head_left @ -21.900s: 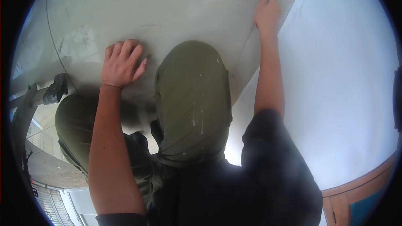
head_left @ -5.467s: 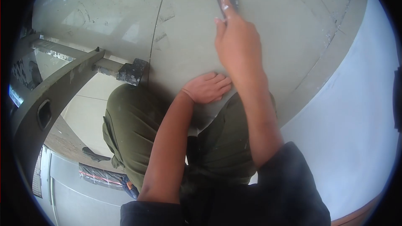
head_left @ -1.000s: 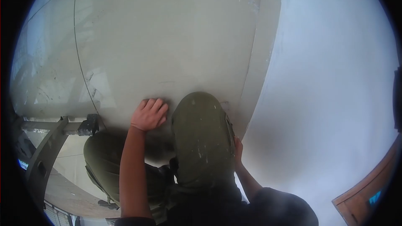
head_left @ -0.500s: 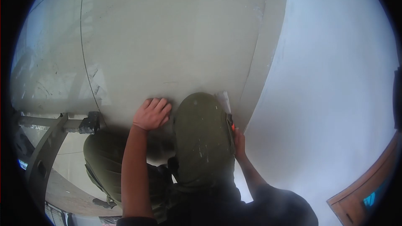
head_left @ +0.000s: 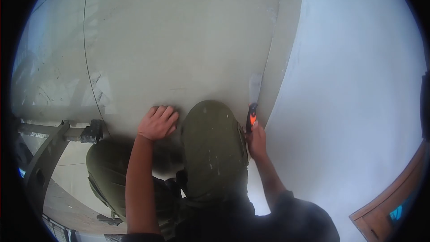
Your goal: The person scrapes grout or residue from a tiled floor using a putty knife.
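My right hand (head_left: 256, 141) is closed around the black and orange handle of a putty knife (head_left: 253, 114). The knife's flat, pale blade points away from me over the floor tile, close to the joint along the base of the white wall. To the left of my raised knee, my left hand (head_left: 157, 123) is low over the floor (head_left: 188, 54) with its fingers curled under. A dark patch shows beside those fingers; whether they hold anything is hidden.
A white wall (head_left: 349, 85) rises along the right. My knees in green trousers (head_left: 212, 143) are between my arms. On the left is a metal ladder-like frame (head_left: 49, 157) with a dark foot (head_left: 92, 132). A brown wooden frame (head_left: 376, 217) stands at lower right.
My right hand has moved forward and out from behind my knee, bringing the putty knife's handle into view and its blade nearer the wall joint. The left hand stays nearly where it was.
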`<state>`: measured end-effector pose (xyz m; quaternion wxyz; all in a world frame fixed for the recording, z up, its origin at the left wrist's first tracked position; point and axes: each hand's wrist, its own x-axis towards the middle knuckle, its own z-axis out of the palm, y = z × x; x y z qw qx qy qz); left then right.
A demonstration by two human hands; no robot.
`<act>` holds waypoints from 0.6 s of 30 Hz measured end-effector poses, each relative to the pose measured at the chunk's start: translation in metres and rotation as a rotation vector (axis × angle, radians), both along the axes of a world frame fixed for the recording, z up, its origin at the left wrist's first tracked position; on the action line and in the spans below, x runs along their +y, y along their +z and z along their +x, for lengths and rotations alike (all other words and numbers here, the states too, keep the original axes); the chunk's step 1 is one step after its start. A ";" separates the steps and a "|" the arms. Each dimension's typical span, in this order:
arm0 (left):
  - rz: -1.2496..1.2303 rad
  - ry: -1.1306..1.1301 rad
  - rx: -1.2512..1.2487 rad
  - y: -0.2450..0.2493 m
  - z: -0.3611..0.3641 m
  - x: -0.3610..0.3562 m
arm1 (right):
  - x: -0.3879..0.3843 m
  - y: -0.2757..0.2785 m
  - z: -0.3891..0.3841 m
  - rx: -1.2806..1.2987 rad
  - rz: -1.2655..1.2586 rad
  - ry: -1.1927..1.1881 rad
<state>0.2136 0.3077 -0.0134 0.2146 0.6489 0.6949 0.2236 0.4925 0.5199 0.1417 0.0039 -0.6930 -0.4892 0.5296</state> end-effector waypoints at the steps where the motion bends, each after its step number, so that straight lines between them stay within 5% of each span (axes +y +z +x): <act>1: -0.003 0.013 -0.003 0.001 0.001 0.001 | -0.012 0.001 0.022 -0.137 0.031 0.088; 6: -0.002 0.004 -0.005 0.003 -0.001 0.003 | 0.014 -0.039 -0.014 -0.135 0.013 0.042; 7: -0.008 -0.004 -0.002 0.004 -0.001 0.003 | 0.038 -0.048 -0.040 0.107 -0.139 -0.201; 12: -0.027 -0.017 0.005 0.003 -0.001 0.002 | 0.178 -0.050 -0.156 0.424 -0.065 -0.037; 15: -0.005 -0.010 0.010 0.001 -0.002 0.000 | 0.144 -0.018 -0.144 0.329 0.112 -0.094; 18: -0.012 -0.010 -0.010 0.001 -0.002 -0.001 | 0.079 0.011 -0.068 0.263 -0.127 -0.170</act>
